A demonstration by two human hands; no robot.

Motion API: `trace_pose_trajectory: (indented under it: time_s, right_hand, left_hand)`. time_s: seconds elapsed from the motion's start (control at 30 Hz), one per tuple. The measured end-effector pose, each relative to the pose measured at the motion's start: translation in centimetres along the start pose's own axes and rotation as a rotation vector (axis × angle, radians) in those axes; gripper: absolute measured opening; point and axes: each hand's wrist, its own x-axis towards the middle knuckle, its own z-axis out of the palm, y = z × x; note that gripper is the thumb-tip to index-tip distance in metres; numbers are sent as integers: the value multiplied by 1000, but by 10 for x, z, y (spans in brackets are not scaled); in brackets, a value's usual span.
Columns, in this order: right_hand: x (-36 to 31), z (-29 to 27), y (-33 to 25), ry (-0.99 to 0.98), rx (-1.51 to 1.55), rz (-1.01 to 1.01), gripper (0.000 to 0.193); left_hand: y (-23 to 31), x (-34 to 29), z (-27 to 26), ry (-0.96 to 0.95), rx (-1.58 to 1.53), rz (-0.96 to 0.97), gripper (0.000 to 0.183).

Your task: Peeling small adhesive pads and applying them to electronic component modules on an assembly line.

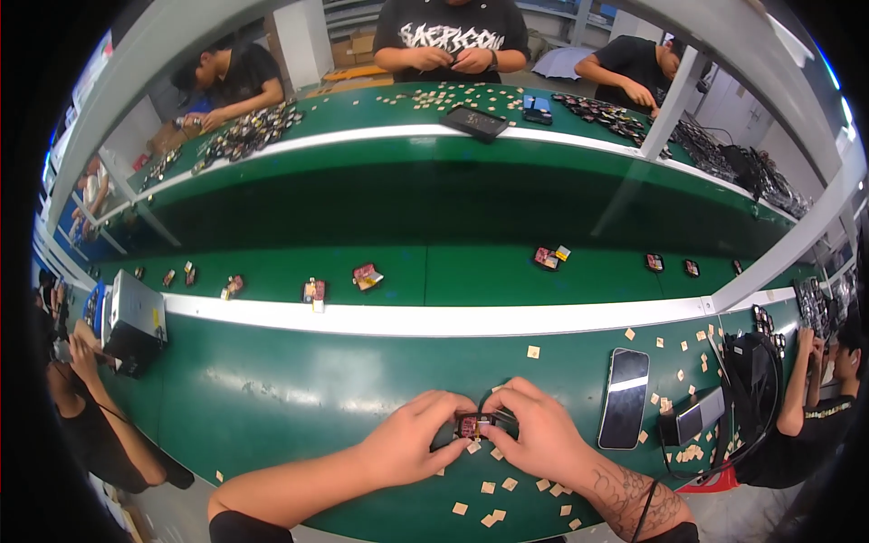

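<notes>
Forearms (290, 482) end in 2 hands (407, 443) (543, 439), fingers (441, 410) clamping black device (469, 426), long axis left-right.

A green counter (253, 357) with glare on its left spans the near side, edged by a white rail (425, 317). A far counter (348, 119), also green, lies beyond. A white pillar (303, 41) stands far left; lights (830, 72) shine far right.
</notes>
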Motion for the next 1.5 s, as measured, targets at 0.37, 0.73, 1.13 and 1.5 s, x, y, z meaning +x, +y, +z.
trace_pose_trajectory:
  time_s: [0.37, 0.73, 1.13, 1.5]
  right_hand:
    - [-7, -7, -1, 401, 68, -50, 25]
    - [-1, -8, 22, 368, 152, -96, 8]
    - [-3, -20, 19, 594, 282, -266, 18]
    - [-13, -21, -8, -52, -195, -73, 8]
  left_hand:
    - [-19, 94, -6, 96, 51, -250, 15]
    - [-62, 264, 21, 109, 507, 197, 50]
    - [-18, 117, 13, -57, 362, 214, 52]
    - [-12, 8, 6, -61, 247, 124, 55]
